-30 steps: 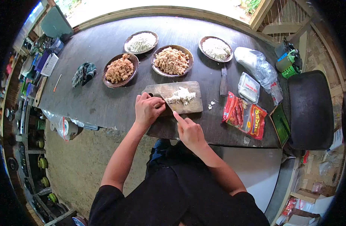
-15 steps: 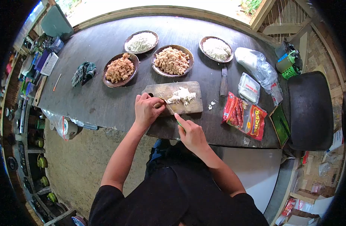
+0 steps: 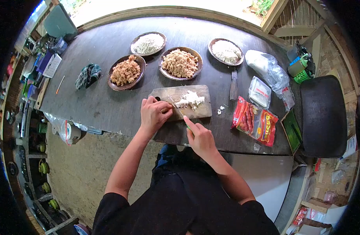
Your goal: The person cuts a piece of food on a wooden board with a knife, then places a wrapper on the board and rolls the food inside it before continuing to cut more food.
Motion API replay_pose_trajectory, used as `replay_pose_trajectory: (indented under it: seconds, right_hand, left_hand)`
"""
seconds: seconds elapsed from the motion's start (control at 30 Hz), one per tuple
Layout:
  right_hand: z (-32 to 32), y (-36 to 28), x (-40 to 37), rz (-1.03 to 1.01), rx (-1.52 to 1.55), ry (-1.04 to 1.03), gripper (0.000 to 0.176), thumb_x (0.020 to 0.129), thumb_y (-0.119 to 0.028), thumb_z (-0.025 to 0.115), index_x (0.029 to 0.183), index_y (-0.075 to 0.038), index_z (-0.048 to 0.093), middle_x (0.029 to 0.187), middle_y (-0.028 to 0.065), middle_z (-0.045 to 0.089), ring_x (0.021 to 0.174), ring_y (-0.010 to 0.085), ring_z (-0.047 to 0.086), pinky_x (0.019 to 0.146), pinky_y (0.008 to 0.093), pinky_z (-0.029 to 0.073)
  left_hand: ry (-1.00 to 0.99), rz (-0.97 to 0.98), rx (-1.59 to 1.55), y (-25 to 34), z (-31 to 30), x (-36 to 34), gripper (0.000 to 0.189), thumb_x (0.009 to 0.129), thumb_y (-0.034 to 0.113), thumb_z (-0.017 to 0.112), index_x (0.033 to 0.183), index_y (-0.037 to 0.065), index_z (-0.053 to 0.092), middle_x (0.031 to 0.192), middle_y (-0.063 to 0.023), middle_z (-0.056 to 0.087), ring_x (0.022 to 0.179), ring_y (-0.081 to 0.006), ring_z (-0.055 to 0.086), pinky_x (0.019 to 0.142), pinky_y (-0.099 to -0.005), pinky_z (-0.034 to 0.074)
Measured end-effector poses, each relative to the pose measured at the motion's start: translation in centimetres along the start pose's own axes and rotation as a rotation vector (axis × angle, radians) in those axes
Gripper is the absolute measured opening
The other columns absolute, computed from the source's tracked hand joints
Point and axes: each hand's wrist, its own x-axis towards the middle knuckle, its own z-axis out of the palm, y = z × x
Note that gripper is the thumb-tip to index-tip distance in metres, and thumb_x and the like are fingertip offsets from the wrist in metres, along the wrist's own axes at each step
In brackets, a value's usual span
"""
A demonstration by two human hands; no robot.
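Observation:
My left hand (image 3: pixel 153 114) rests at the left side of a wooden cutting board (image 3: pixel 200 112), its fingers closed and pressed down. They hide most of whatever they hold. My right hand (image 3: pixel 202 140) is wrapped round a knife (image 3: pixel 181 113) with a green handle. The blade points up and left over the board, close to the left fingertips. A small heap of chopped white shreds (image 3: pixel 191 99) lies on the board to the right of the blade. A few white bits (image 3: pixel 220 109) are on the table beside the board.
Behind the board stand bowls of brown chunks (image 3: pixel 126 72), (image 3: pixel 180 63) and bowls of pale shreds (image 3: pixel 148 43), (image 3: pixel 226 51). On the right lie a dark-handled tool (image 3: pixel 233 88), a red sausage packet (image 3: pixel 254 121), plastic bags (image 3: pixel 268 70) and a black tray (image 3: pixel 323 115). A checked cloth (image 3: pixel 88 75) is left.
The knife and my right hand have shifted slightly, the blade now angled a little differently beside my left fingers. My left hand stays in almost the same place.

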Motion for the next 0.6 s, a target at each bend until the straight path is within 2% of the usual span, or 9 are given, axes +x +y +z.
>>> replay_pose_trajectory:
  seconds: [0.13,0.33,0.6]
  right_hand:
    - [0.0,-0.2,-0.3,-0.017,0.050,-0.023,0.053,0.096,-0.010,0.065,0.148,-0.017,0.058,0.079,0.0149,0.062,0.067,0.0365,0.068,0.062,0.0485,0.058]
    - [0.8,-0.1,0.4,-0.004,-0.036,-0.040,0.053,0.096,-0.011,0.064,0.148,-0.016,0.057,0.079,0.0155,0.062,0.067,0.0371,0.068,0.063,0.0482,0.058]
    - [0.2,-0.1,0.6,0.013,0.037,0.009,0.053,0.094,-0.007,0.067,0.146,-0.016,0.060,0.079,0.0160,0.063,0.070,0.0370,0.067,0.065,0.0483,0.055]
  left_hand:
    - [-0.027,-0.041,-0.006,0.0,-0.1,0.0,0.011,0.073,0.026,0.084,0.080,0.018,0.082,0.080,0.0039,0.076,0.079,-0.0183,0.057,0.079,-0.0345,0.040]
    - [-0.013,-0.049,-0.034,-0.1,0.2,0.1,0.012,0.072,0.025,0.085,0.081,0.018,0.082,0.078,0.0034,0.075,0.078,-0.0191,0.057,0.076,-0.0351,0.041]
    - [-0.035,-0.056,-0.020,-0.2,0.0,0.1,0.011,0.074,0.027,0.083,0.080,0.019,0.082,0.077,0.0034,0.074,0.077,-0.0193,0.057,0.077,-0.0351,0.040]
